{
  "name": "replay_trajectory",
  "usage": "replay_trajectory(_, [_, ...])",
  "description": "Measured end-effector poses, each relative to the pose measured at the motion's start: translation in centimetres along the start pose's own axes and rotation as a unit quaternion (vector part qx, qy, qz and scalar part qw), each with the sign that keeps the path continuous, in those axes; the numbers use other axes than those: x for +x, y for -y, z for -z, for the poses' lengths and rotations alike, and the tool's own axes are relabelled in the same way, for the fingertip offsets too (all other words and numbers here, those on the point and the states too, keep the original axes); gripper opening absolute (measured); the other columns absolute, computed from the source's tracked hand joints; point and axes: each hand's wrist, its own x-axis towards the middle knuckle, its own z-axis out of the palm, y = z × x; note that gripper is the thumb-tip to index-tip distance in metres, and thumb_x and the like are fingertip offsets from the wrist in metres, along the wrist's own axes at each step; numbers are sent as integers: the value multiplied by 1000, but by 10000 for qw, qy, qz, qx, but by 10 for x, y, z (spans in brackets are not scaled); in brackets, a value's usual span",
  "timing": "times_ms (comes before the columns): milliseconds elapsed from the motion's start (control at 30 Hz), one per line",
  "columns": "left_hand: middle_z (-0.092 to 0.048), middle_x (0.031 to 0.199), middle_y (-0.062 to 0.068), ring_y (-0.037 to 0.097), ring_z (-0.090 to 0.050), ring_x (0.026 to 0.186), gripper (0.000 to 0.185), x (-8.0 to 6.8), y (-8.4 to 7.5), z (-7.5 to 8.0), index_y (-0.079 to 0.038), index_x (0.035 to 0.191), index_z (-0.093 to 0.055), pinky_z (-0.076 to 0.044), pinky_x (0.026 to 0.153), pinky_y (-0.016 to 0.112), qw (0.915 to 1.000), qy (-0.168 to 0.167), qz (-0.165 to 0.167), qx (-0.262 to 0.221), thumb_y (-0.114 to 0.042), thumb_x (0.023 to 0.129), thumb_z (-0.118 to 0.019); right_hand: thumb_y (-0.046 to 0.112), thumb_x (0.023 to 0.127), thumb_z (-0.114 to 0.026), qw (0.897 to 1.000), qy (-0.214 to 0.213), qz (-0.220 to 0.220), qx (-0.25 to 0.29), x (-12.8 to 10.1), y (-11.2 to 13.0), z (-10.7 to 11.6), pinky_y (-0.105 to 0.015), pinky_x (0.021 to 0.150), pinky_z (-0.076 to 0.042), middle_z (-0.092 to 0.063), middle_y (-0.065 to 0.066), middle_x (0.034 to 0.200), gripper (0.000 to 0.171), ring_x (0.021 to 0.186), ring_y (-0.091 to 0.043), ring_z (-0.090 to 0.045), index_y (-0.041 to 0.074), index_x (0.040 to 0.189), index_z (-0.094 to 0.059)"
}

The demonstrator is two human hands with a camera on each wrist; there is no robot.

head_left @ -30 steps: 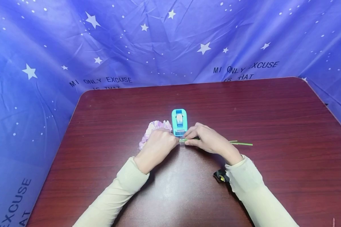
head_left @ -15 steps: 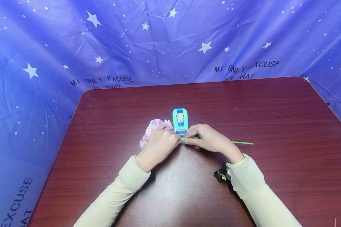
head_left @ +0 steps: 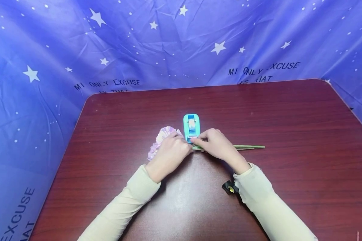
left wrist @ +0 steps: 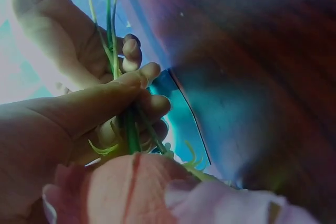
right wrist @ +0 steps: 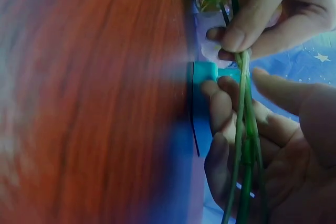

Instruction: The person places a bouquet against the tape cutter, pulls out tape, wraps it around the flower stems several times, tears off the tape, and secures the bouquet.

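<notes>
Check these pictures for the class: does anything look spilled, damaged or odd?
Nothing looks spilled or broken. One slight oddity: the green stems, pinched by the left hand, splay apart beyond it with uneven ends, making the bundle look untidy.

A curtained-off craft corner, this, and look what encloses it: a shiny blue-violet fabric backdrop (head_left: 175, 36), creased and folded, scattered with printed white stars (head_left: 218, 47) and black capital lettering (head_left: 108, 83), hanging along the far edge and both sides! In front of it stands a broad, dark red-brown wood-grain table (head_left: 289, 124) with rounded corners, and there's the craft clue, a small turquoise plastic tape dispenser (head_left: 191, 133) near a ruffled pink-and-lilac flower (head_left: 162, 135)! Home or workshop beyond that backdrop, impossible to tell from here
</notes>
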Motion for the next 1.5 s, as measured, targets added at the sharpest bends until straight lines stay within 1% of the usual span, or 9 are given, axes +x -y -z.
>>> replay_trajectory(167, [-69,69,-7,11,-64,70,21,-1,0,-1,-25,67,-67,-44,75,27,10000,-9,-46,-43,-15,86,-67,35,94,-67,9999,-94,-64,-111,1,1,-1,-27,53,-31,-43,11,54,33,54,-8,-35,16,67,-72])
replay_trajectory(400, [-69,68,-7,11,-63,70,21,-1,0,-2,-26,68,-68,-43,75,27,10000,-3,-53,3,-14,86,-67,36,92,-68,9994,-129,-246,-222,2,3,-1,-27,52,-31,-42,12,53,36,54,-9,-34,16,63,-70])
replay_trajectory(600, [-69,68,-6,11,-63,69,23,0,1,-3,-25,68,-68,-43,77,26,10000,-9,-39,-6,-11,85,-67,36,91,-70,9991,-180,-317,-209,3,4,-1,-28,53,-33,-47,12,54,33,54,-9,-37,17,64,-73])
replay_trajectory(767, [-70,69,-7,11,-63,69,23,0,1,-2,-26,66,-67,-44,76,27,10000,-17,-8,-31,-13,85,-66,36,90,-71,9989,-201,-378,-211,4,4,-1,-28,53,-34,-52,12,56,31,54,-9,-38,18,65,-75])
replay_trajectory(867, [-69,68,-8,11,-63,68,22,0,0,-2,-26,66,-67,-44,76,27,10000,-10,46,-71,-13,85,-67,37,89,-72,9986,-250,-398,-239,4,4,-2,-28,53,-34,-54,12,56,28,55,-10,-36,20,67,-77])
replay_trajectory(1000, [-68,66,-9,10,-62,68,23,-1,0,-2,-26,66,-67,-44,76,26,9999,3,101,-107,-14,85,-68,37,89,-72,9982,-307,-413,-295,4,5,-3,-28,52,-33,-54,12,56,27,55,-10,-35,21,67,-78])
replay_trajectory(1300, [-68,66,-10,9,-62,67,23,-1,0,-2,-26,66,-67,-43,75,26,10000,-44,73,-49,-14,85,-67,36,88,-73,9975,-417,-316,-481,4,4,-4,-29,52,-33,-55,11,55,23,54,-10,-34,22,70,-79])
replay_trajectory(1500, [-68,66,-10,10,-62,68,22,-1,0,-2,-26,66,-68,-44,73,26,9999,-82,73,-57,-13,84,-67,34,88,-74,9971,-477,-245,-540,4,4,-4,-29,54,-36,-62,9,58,23,55,-11,-38,22,68,-79])
